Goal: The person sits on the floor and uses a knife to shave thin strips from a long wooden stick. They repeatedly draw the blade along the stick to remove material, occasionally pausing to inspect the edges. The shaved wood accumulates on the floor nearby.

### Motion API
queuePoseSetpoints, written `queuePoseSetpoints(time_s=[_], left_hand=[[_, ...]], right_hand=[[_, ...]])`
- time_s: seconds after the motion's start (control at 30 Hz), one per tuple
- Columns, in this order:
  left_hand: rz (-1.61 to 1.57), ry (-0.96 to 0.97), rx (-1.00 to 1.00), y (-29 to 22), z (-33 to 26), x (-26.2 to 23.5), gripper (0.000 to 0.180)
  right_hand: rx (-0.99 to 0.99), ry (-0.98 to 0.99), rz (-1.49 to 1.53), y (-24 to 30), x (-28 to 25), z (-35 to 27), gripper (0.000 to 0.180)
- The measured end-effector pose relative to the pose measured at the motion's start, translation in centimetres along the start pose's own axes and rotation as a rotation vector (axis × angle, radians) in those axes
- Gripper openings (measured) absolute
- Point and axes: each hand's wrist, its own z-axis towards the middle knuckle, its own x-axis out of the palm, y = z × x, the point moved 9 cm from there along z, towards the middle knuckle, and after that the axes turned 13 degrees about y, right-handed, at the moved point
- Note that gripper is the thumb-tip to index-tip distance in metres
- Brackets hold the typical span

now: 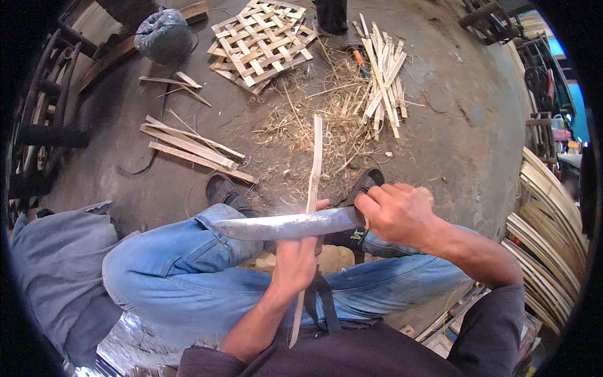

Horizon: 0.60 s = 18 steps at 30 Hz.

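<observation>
Both hands are closed on their work: the left hand (295, 261) grips a long bamboo strip (312, 188) around its middle, and the right hand (396, 213) is wrapped around the handle of a large knife (286, 226). The strip stands nearly upright between the knees, its upper end pointing away over the floor and its lower end reaching toward the waist. The blade lies crosswise in front of the strip, just above the left fist, its tip pointing to the person's left. Blue jeans (182, 264) cover both bent legs, and dark sandals (226, 191) rest on the concrete floor (465, 125). Beyond the feet lie pale shavings (326, 119), a bundle of split sticks (383, 78), a woven lattice panel (260, 41) and loose slats (188, 147). Stacked curved strips (546, 226) fill the right edge.
</observation>
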Motion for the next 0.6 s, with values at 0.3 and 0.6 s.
queuePoseSetpoints(time_s=[0.3,0.6], left_hand=[[0.308,-0.039,0.035,-0.2,0.1,-0.1,0.042],[0.38,-0.019,0.07,-0.9,0.0,0.9,0.039]], right_hand=[[0.204,0.039,0.156,-3.9,0.2,-0.5,0.008],[0.391,-0.005,0.024,-9.9,-1.9,1.0,0.009]])
